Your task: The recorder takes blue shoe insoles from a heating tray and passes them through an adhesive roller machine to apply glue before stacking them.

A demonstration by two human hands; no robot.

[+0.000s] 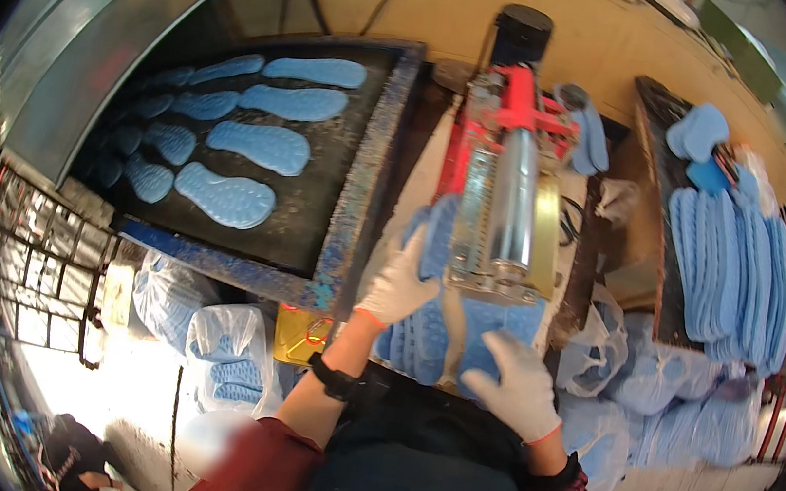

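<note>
Both of my hands wear white gloves. My left hand (401,281) is closed on the edge of a blue insole (440,232) at the left side of a roller machine (514,202) with a shiny metal roller and red frame. Below the machine, nearer to me, lie a stack of blue insoles (419,340) and more blue pieces. Over these pieces my right hand (515,383) is open, thumb and fingers apart, holding nothing that I can see. Part of the insole in my left hand is hidden by the machine.
On the left, a dark tray (352,191) with a worn blue rim carries rows of insoles. A board (651,179) at the right bears stacked insoles. Filled plastic bags (229,363) stand below on the floor. A black cap (73,452) shows at the lower left.
</note>
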